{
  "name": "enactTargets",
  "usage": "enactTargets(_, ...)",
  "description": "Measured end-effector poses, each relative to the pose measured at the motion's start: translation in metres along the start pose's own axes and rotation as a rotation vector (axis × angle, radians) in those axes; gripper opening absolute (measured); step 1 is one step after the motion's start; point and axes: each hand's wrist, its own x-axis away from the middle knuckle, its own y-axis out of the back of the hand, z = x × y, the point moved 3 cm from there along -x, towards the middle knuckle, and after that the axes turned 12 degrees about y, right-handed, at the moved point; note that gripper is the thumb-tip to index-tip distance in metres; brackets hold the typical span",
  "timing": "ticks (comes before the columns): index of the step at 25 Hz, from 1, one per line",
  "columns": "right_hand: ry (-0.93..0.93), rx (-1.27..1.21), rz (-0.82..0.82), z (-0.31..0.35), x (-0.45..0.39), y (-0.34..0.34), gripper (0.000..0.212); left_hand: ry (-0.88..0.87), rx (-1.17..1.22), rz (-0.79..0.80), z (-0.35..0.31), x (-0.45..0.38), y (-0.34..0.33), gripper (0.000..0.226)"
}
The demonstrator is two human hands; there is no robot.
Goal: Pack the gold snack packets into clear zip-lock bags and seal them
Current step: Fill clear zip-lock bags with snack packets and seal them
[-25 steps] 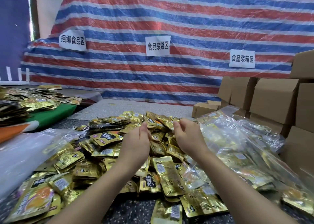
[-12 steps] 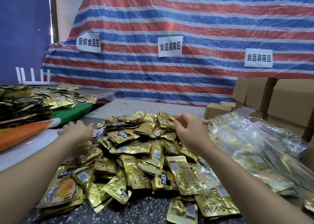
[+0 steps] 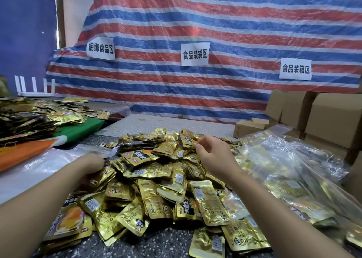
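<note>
Right hand (image 3: pixel 215 155) fingers hang curled over the gold packets (image 3: pixel 156 179); left hand (image 3: pixel 92 162) fingers unclear.

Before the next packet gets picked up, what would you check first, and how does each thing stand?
1. Loose gold packets within reach: ok, heaped between both hands.
2. Left hand free: cannot tell, its fingers are hidden at the heap's edge.
3. Right hand free: cannot tell, fingers curled above the heap; anything pinched is too small to see.
4. Empty clear bags ready: ok, by the left hand.
5. Filled bags out of the way: ok, piled on the right.
</note>
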Motion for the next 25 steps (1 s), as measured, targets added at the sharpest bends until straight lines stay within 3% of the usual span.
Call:
enactTargets(2, -0.001, -0.009, -0.004, -0.001, 0.001, 0.001, 0.015, -0.032, -0.093, -0.089, -0.004, 0.005, 0.005, 0.037)
enactTargets(5, -0.002, -0.015, -0.016, -0.004, 0.001, 0.003, 0.019, -0.028, 0.126, -0.197, -0.007, 0.007, 0.015, 0.043)
enactTargets(7, -0.003, -0.013, -0.034, -0.006, 0.000, 0.005, 0.021, -0.071, 0.257, -0.370, -0.019, 0.025, 0.023, 0.055)
enactTargets(11, -0.053, -0.108, -0.077, -0.005, -0.001, 0.004, 0.023, -0.455, 0.499, -0.482, -0.078, 0.096, 0.026, 0.052)
enactTargets(15, -0.490, -0.785, -0.087, -0.007, -0.002, 0.000, 0.064, -0.853, 0.487, -0.435, -0.123, 0.179, 0.002, 0.049)
enactTargets(18, -0.648, -1.078, -0.060, -0.016, 0.004, 0.009, 0.081, -1.126, 0.242, -0.329, -0.141, 0.224, -0.033, 0.054)
enactTargets(21, -0.716, -1.104, -0.079, -0.029, 0.022, 0.017, 0.052, -1.204, -0.096, -0.271, -0.142, 0.232, -0.071, 0.063)
enactTargets(23, -0.755, -1.053, -0.066, -0.039, 0.038, 0.022, 0.028, -1.205, -0.161, -0.252, -0.140, 0.231, -0.086, 0.062)
enactTargets(25, -0.794, -1.004, -0.102, -0.051, 0.052, 0.025, 0.023, -1.214, -0.189, -0.237, -0.136, 0.230, -0.094, 0.061)
